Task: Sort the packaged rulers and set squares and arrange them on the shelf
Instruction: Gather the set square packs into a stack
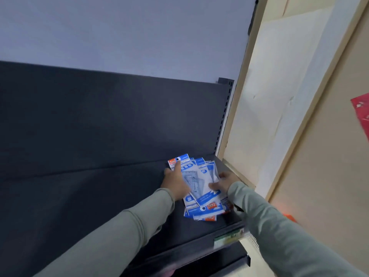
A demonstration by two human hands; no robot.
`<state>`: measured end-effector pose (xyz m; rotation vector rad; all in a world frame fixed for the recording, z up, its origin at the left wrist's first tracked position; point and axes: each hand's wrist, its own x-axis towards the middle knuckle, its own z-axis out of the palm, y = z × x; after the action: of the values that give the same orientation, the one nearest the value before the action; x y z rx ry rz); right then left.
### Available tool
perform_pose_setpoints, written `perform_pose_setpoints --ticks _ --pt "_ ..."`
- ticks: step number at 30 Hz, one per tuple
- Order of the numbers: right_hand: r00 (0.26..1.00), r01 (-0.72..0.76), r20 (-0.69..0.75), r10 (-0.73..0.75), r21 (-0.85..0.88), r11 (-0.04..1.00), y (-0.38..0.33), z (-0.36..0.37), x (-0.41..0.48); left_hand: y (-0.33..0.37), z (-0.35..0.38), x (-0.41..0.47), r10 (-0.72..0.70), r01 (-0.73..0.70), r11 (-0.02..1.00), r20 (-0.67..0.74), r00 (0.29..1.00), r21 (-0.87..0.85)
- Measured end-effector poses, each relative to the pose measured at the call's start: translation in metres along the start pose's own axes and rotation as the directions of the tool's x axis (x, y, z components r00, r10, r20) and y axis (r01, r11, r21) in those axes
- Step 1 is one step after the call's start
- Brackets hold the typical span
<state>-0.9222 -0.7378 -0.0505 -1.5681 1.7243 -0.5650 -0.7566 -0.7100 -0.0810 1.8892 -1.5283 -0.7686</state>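
**Loose heap at the shelf's end could slide apart or drop**

The packaged rulers and set squares (200, 177) lie in one untidy heap on the dark shelf (99, 196), at its right end. Some packs have their headers turned to the back and others to the front, with corners sticking out at different angles. The nearest packs reach close to the front edge, where a price strip (229, 236) runs.

My left hand (176, 181) lies flat on the left side of the heap. Its fingers are straight and the index finger is stretched along the top pack towards its hang hole; it grips nothing. My right hand (221, 181) sits at the heap's right side with its fingers on a pack. The blur stops me telling whether it pinches the edge or only rests there.

The sleeves look glossy, so I expect them to slip over each other. A sideways push with a flat hand could send the lower packs out over the front edge. If I lift a handful without a firm pinch, the stack could fan out and spill. The slotted upright (225, 116) and the pale wall panel (259, 116) stand just beside the heap, so squaring it up to the right could catch and bend a corner. Gathering the packs as they lie would leave the two kinds mixed and facing both ways
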Motion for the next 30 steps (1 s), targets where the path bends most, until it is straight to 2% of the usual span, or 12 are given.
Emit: perform_pose_setpoints --ticks 3,6,11,14,16,19,25,30 --pt "0.997 0.071 0.029 -0.069 -0.116 0.991 0.002 -0.003 0.015 0.0 0.005 0.003 0.012 -0.019 0.963 0.029 0.999 0.268" --pt "0.989 0.143 0.082 -0.126 -0.241 0.96 0.0 -0.006 0.026 -0.001 0.008 0.004 0.015 -0.04 0.913 0.064 0.998 0.406" --pt "0.976 0.217 0.108 -0.189 -0.413 0.884 -0.003 -0.009 0.035 0.0 0.0 -0.001 -0.007 -0.034 0.889 0.087 0.996 0.456" --pt "0.947 0.291 0.047 -0.319 -0.554 0.78 -0.013 -0.009 0.03 -0.003 -0.018 -0.011 0.01 -0.005 0.856 -0.006 1.0 0.517" --pt "0.899 0.37 0.058 -0.433 -0.627 0.685 -0.025 -0.006 0.025 -0.006 -0.035 -0.022 0.017 0.048 0.795 -0.102 0.995 0.605" --pt "0.821 0.504 0.159 -0.548 -0.652 0.567 -0.05 0.011 0.011 -0.015 -0.067 -0.045 -0.013 0.175 0.716 -0.238 0.971 0.676" --pt "0.656 0.719 0.402 -0.639 -0.592 0.365 -0.094 0.069 -0.034 -0.04 -0.12 -0.112 -0.082 0.361 0.531 -0.378 0.922 0.766" --pt "0.498 0.837 0.567 -0.656 -0.512 0.193 -0.133 0.126 -0.087 -0.078 -0.162 -0.178 -0.16 0.513 0.37 -0.491 0.856 0.774"
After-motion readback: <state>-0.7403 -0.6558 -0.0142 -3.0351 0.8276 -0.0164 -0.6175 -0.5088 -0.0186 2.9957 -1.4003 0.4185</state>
